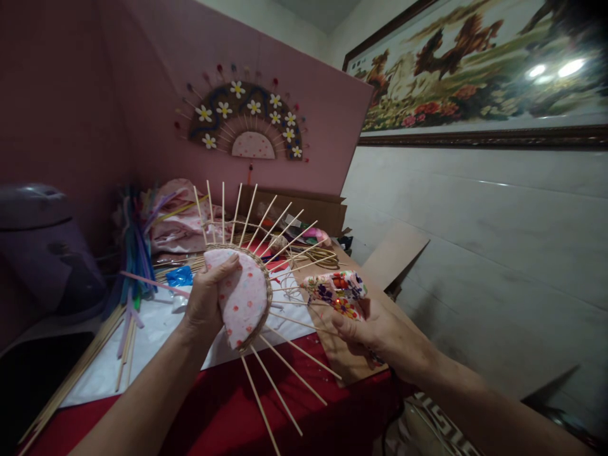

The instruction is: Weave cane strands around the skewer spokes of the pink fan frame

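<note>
My left hand (205, 296) grips a half-round fan base (244, 297) covered in pale pink dotted cloth, with the thumb across its face. Braided twine edges the curve, and thin wooden sticks (298, 353) spread out from it like rays. A loose strand of twine (244, 223) crosses the upper sticks. My right hand (370, 329) is wrapped around a flower-patterned glue gun (337, 292) with a small red light. Its nozzle points left towards the right-hand sticks; whether it touches one, I cannot tell. The fingers behind the handle are partly hidden.
A finished-looking flowered fan (254, 120) hangs on a pink board behind the table. Coloured pipe cleaners (133, 253), pink cloth (178, 218) and long sticks (78, 373) lie left. Cardboard (349, 354) and white paper (164, 326) cover parts of the red tablecloth (228, 411).
</note>
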### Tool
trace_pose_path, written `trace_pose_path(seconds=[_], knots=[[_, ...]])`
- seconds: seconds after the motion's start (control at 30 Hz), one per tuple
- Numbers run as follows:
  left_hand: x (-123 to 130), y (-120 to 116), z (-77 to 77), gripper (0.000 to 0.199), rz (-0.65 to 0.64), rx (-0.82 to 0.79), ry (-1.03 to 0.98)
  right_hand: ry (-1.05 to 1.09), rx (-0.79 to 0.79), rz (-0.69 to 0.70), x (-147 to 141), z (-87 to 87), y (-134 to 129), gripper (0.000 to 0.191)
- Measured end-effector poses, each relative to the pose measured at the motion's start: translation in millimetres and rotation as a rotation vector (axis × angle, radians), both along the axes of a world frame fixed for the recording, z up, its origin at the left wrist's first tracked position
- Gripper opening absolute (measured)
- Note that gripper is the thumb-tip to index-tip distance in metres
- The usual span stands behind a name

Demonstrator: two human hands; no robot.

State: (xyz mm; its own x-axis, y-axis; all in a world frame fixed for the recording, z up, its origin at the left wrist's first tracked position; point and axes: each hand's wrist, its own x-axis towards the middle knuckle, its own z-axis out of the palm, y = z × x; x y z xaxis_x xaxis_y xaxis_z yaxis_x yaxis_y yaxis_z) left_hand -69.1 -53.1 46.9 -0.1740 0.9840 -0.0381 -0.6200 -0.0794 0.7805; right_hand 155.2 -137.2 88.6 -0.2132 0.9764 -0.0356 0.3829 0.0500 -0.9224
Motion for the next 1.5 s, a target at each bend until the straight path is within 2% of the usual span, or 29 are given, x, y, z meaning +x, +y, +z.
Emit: trace_pose_path(seconds=[0.67, 0.97, 1.1, 1.37, 1.5], knots=[[0.5, -0.2, 0.4, 0.019, -0.009, 0.006, -0.005, -0.003, -0.082, -0.018, -0.9, -2.1, -1.0, 0.048], [0.8, -1.0, 1.0, 0.021, -0.014, 0.004, -0.008, 0.020, 0.008, -0.008, -1.8, 0.4, -0.3, 0.041], [0.9, -1.0, 1.2, 0.022, -0.013, 0.013, -0.005, 0.000, -0.026, -0.005, -1.0, 1.2, 0.5, 0.038], [1.2, -1.7, 3.0, 0.021, -0.002, 0.008, -0.012, 0.023, 0.018, -0.045, -1.4, 0.0, 0.1, 0.040], [1.3, -1.0, 2.6, 0.022, 0.002, 0.007, -0.016, 0.055, -0.021, -0.058, -1.1, -2.7, -0.9, 0.042]])
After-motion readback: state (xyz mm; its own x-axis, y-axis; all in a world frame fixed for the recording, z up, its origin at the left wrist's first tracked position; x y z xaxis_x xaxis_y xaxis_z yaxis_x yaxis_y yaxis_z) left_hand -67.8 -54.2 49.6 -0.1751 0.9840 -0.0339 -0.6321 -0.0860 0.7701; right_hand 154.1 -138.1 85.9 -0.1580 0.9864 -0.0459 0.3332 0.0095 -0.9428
